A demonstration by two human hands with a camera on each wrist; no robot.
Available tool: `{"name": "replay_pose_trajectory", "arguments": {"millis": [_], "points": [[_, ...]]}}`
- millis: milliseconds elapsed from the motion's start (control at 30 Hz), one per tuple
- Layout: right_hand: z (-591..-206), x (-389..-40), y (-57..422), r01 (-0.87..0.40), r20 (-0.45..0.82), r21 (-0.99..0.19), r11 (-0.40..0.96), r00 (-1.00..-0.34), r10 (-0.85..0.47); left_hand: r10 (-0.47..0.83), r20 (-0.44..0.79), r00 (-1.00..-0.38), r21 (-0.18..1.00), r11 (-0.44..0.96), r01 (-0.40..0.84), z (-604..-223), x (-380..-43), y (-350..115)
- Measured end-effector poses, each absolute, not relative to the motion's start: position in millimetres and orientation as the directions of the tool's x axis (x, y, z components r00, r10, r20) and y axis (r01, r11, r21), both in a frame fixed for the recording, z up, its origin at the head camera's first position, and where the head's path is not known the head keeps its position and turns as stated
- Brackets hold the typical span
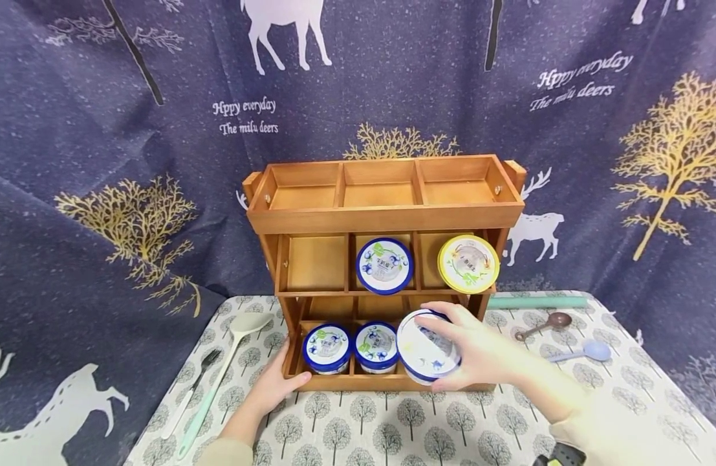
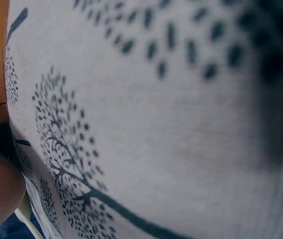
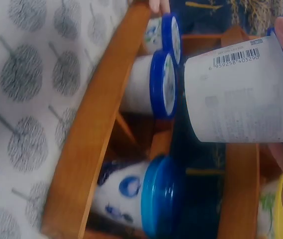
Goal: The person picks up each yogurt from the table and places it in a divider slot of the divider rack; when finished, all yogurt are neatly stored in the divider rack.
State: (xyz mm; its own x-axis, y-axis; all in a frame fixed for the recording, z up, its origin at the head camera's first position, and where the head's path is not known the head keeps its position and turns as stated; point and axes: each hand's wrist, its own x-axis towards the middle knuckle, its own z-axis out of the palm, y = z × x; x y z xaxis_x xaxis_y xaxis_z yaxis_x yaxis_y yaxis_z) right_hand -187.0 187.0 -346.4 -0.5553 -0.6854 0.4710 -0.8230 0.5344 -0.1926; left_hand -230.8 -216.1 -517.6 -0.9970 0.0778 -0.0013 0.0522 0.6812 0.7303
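Observation:
My right hand [image 1: 471, 346] holds a white tub with a blue lid [image 3: 240, 94] in front of the bottom tier, its barcode side showing in the right wrist view. Beneath it, another blue-lidded tub [image 3: 126, 191] sits in a compartment; the held tub hides it in the head view. Two more blue-lidded tubs, a left one [image 1: 327, 348] and a middle one [image 1: 376, 346], stand on the same tier. At the lower left corner of the wooden rack [image 1: 387, 220], my left hand [image 1: 276, 382] grips the frame, thumb on the front rail and fingers along the side.
On the middle tier stand a blue-lidded tub [image 1: 385, 265] and a yellow-lidded tub [image 1: 468, 263]. A fork [image 1: 197, 382] and a spatula [image 1: 229, 362] lie left of the rack. Right of it lie a brown spoon [image 1: 546, 323], a blue spoon [image 1: 590, 351] and a green bar [image 1: 538, 302].

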Motion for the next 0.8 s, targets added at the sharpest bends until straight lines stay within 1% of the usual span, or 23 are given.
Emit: {"name": "replay_pose_trajectory", "arguments": {"millis": [333,467,567,667,800], "points": [[-343,-190,143,-0.874,0.476,-0.211,0.438,-0.484,-0.734,0.066,-0.019,-0.998,0.749,0.662,0.029,-518,-230,-216],[-341,-193,122,-0.895,0.493,-0.206,0.395,-0.444,-0.748,0.061,-0.016,-0.998,0.746,0.665,0.029,-519,-230,-216],[-338,-195,107,-0.898,0.483,-0.221,0.38,-0.44,-0.757,0.061,-0.017,-0.998,0.746,0.665,0.028,-519,-231,-216],[-335,-197,94,-0.886,0.466,-0.248,0.392,-0.464,-0.753,0.064,-0.019,-0.998,0.742,0.67,0.029,-519,-231,-216],[-333,-203,77,-0.892,0.51,-0.221,0.395,-0.451,-0.732,0.07,-0.022,-0.997,0.75,0.661,0.03,-519,-232,-216]]}}
